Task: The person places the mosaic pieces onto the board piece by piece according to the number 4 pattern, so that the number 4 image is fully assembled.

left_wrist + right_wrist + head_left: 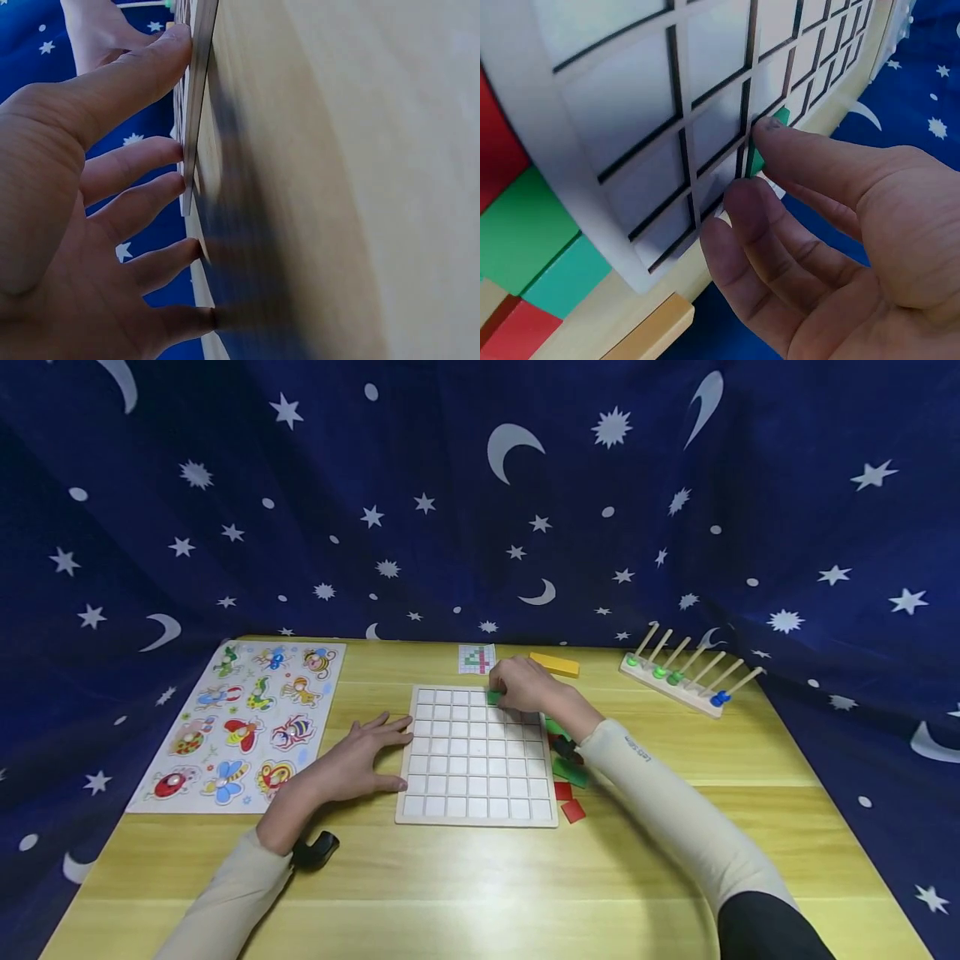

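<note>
A person sets a green tile (492,697) into the white grid board (477,753) on the yellow table (480,877).

The right hand (522,683) pinches the green tile with curled fingertips (769,135) over a cell in the board's far row. The left hand (360,762) lies flat with fingers straight, its fingertips (174,150) touching the board's left edge. Loose red and green tiles (572,774) lie just beside the board's right edge.

Only text I can spot: small print on my right sleeve (637,749), near the wrist, too small to read. Pattern card (477,658) shows coloured squares, no lettering.
</note>
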Tool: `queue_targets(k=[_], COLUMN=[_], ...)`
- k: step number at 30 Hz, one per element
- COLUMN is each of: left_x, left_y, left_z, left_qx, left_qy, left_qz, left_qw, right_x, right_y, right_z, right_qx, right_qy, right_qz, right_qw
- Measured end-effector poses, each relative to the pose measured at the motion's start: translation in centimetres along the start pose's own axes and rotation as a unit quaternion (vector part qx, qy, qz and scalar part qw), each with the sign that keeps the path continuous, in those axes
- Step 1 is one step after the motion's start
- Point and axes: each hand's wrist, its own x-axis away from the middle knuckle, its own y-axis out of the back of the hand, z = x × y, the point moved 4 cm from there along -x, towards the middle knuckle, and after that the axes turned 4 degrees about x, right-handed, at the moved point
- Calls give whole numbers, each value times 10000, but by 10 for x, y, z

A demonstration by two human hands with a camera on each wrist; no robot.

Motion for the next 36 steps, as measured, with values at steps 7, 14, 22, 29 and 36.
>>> queue_targets(k=[7,14,22,29,36], left_x=[-1,1,1,2,1], left_y=[-1,-1,0,0,0], left_z=[0,1,0,-1,-1], left_qx=[45,70,54,67,63], left_qy=[16,5,-43,-38,-20], left_qz=[-21,-60,-59,-66,-58], left_qw=[10000,10000,10000,9999,10000], right_x=[3,14,38,63,77], right_y=[2,9,13,11,8], right_z=[-4,-15,-33,-50,-57], right_qx=[-73,-132,41,64,45], right_qy=[-25,-172,-281,-351,-412], right_qz=[18,-278,-363,-508,-615], right_qw=[10000,9994,9989,9981,9972])
